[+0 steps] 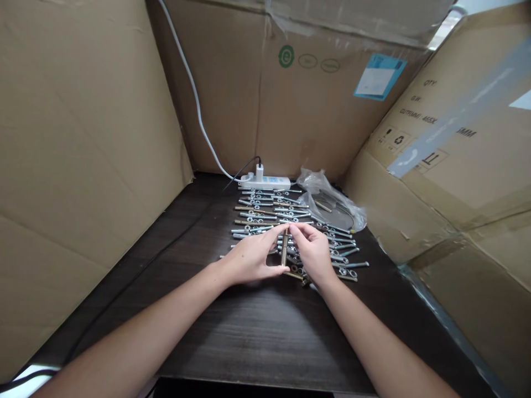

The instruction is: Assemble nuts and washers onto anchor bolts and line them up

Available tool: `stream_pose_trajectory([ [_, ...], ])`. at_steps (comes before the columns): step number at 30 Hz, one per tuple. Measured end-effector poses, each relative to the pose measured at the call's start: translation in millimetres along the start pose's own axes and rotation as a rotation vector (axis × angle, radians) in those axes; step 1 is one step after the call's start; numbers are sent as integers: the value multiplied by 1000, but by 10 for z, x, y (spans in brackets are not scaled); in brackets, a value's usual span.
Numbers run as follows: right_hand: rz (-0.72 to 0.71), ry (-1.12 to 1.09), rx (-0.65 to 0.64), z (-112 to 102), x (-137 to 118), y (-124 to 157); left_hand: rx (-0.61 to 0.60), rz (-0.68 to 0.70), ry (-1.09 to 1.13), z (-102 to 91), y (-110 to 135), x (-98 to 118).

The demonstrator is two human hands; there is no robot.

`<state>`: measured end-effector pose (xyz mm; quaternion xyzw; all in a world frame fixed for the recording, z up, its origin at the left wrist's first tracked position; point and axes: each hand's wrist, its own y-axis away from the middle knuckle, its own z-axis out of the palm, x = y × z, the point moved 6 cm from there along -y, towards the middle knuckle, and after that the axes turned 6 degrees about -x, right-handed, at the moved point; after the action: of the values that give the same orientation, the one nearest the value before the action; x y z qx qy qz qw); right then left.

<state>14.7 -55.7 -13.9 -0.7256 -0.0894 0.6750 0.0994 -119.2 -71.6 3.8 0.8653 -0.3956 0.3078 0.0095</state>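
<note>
Between the thumb and fingers of my left hand (251,255) stands a brass-coloured expansion bolt (284,251), held lengthwise by its two ends. My right hand (312,247) pinches at its far end, where the fingertips of both hands meet. What exactly the right fingertips grip there, perhaps a small part, is hidden. Beneath and beyond the hands lie rows of silver bolts (350,251), brass-coloured sleeves (250,223) and loose washers (352,273). The hands cover some of these rows. Close to my right wrist a short brass-coloured piece (306,282) rests on the table.
A white power strip (279,183) with a plug sits at the back of the dark table (232,337). Right of it lies a clear plastic bag (317,181) with metal parts. Cardboard walls (224,99) enclose three sides. A black cable (145,264) crosses the left side.
</note>
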Motion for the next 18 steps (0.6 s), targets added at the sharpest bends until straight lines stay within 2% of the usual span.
stream_pose_trajectory([
  [4,62,-39,-4,5,71,5,1,-8,38,13,8,-7],
  [10,22,15,5,-4,23,9,27,26,103,24,7,-21],
  [18,26,36,20,-41,20,-2,50,7,48,4,5,-72],
])
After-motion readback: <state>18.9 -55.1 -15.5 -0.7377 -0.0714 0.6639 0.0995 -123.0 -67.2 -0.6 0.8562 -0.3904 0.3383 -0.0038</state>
